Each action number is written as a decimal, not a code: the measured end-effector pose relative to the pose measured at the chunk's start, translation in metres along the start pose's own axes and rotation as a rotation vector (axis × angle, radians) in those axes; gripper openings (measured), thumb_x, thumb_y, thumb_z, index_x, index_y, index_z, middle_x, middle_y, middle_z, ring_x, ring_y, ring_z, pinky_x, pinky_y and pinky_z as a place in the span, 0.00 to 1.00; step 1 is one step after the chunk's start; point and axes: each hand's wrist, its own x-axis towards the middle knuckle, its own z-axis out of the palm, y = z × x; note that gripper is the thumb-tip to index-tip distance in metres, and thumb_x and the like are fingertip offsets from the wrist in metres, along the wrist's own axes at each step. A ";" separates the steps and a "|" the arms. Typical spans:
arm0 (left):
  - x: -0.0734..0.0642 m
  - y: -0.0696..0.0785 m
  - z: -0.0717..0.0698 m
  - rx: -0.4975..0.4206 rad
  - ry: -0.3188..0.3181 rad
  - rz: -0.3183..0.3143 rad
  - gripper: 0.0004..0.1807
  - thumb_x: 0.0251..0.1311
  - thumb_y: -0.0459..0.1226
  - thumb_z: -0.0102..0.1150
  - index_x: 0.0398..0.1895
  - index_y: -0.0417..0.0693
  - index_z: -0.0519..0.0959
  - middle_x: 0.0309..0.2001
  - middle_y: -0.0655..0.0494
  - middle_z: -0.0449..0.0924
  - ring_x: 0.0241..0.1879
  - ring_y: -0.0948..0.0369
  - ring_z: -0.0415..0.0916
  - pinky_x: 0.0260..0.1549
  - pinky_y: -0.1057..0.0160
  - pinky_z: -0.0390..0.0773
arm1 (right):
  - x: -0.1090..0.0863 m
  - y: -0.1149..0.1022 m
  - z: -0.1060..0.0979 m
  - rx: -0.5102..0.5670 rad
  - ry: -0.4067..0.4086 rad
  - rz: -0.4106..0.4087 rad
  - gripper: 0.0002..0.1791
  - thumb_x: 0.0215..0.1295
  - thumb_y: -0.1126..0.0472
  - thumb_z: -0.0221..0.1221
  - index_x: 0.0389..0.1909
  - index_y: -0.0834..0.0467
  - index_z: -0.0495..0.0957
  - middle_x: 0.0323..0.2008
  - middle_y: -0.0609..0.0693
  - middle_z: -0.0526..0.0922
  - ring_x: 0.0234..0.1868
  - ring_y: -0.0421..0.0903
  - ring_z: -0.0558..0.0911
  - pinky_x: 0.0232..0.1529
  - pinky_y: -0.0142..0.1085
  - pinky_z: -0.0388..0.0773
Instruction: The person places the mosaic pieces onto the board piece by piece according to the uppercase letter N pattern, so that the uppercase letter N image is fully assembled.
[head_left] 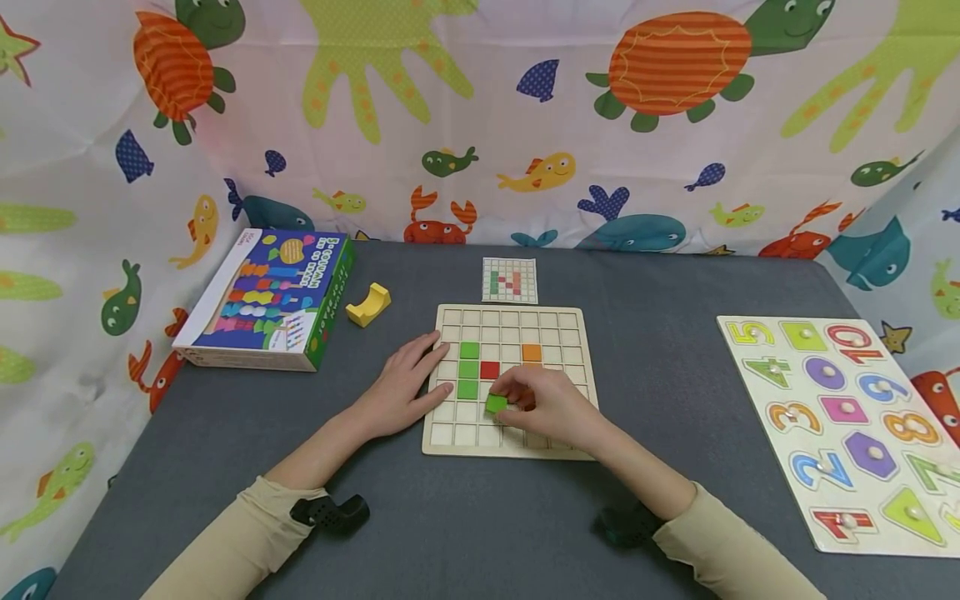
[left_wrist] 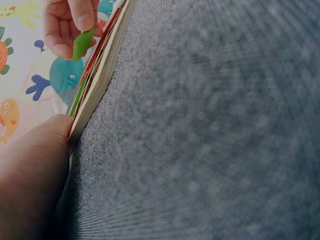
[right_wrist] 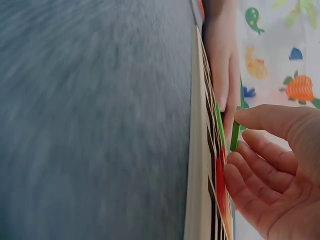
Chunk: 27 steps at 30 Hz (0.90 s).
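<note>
A light wooden grid board (head_left: pixel 454 435) lies on the table. On it, three green tiles (head_left: pixel 468 369) form a column at the left, with a red tile (head_left: pixel 490 370) beside them and an orange tile (head_left: pixel 532 353) farther right. My right hand (head_left: pixel 553 406) pinches a green square tile (head_left: pixel 496 403) between thumb and fingers; in the right wrist view the tile (right_wrist: pixel 235 135) stands tilted, above the board. My left hand (head_left: pixel 401 386) rests at the board's left edge, fingers extended onto the rim. Behind the board lies a small pattern card (head_left: pixel 510 280).
A yellow curved block (head_left: pixel 369 305) sits left of the card, near a blue and green game box (head_left: pixel 262 296). At the right lies a number-and-shape puzzle board (head_left: pixel 806 450). A patterned cloth (head_left: pixel 487 108) hangs behind the grey table (head_left: pixel 480 525).
</note>
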 end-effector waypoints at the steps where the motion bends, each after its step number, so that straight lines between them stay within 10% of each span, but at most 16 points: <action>1: 0.000 0.000 0.000 0.004 -0.001 -0.001 0.34 0.71 0.49 0.50 0.74 0.43 0.59 0.75 0.44 0.50 0.73 0.47 0.46 0.65 0.39 0.52 | 0.002 -0.002 0.003 0.000 -0.002 -0.011 0.15 0.55 0.62 0.72 0.43 0.56 0.82 0.33 0.44 0.81 0.33 0.43 0.78 0.36 0.33 0.77; 27: 0.000 0.001 0.001 0.002 -0.001 0.007 0.34 0.72 0.49 0.51 0.75 0.43 0.59 0.75 0.43 0.51 0.73 0.46 0.47 0.65 0.39 0.51 | 0.018 -0.015 0.030 -0.132 -0.010 -0.144 0.09 0.55 0.66 0.70 0.36 0.57 0.83 0.32 0.47 0.79 0.32 0.43 0.75 0.36 0.31 0.74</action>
